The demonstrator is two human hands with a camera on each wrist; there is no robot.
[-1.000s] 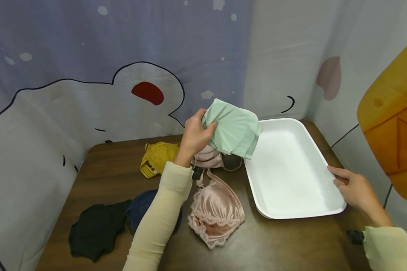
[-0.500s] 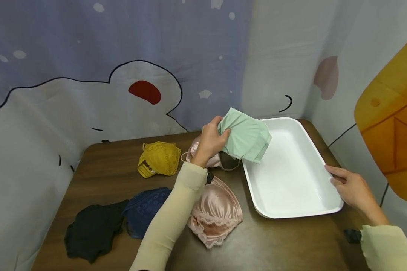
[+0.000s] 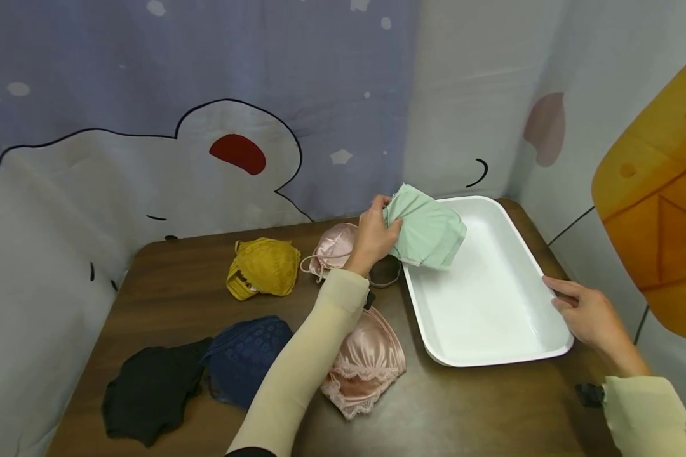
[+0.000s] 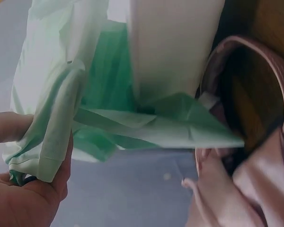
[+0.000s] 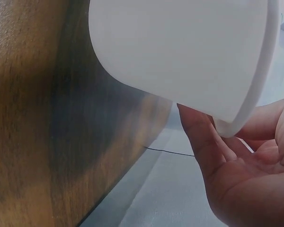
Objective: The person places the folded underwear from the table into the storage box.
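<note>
My left hand [image 3: 374, 235] grips a folded piece of mint-green underwear [image 3: 429, 227] by its near edge, thumb on one side and fingers on the other. The cloth hangs over the left rim of a white plastic tray [image 3: 486, 304]. In the left wrist view, the thin green cloth [image 4: 52, 118] shows a hemmed edge between thumb and fingers. My right hand [image 3: 589, 317] holds the tray's right rim; in the right wrist view its fingers [image 5: 199, 137] lie under and outside the white rim. Below my left hand, a pale pink bra [image 3: 334, 244] is partly hidden by the forearm.
On the brown table [image 3: 171, 285] lie a yellow bra [image 3: 269, 265], a navy lace bra [image 3: 248, 358], a dark green garment [image 3: 151, 390] and a rose satin bra [image 3: 368, 362] with lace trim, partly under my left forearm. A printed curtain [image 3: 343, 76] stands behind the table.
My left hand has moved right and slightly down with the green underwear, from over the pale pink bra to the tray's rim. My right hand keeps its hold on the tray.
</note>
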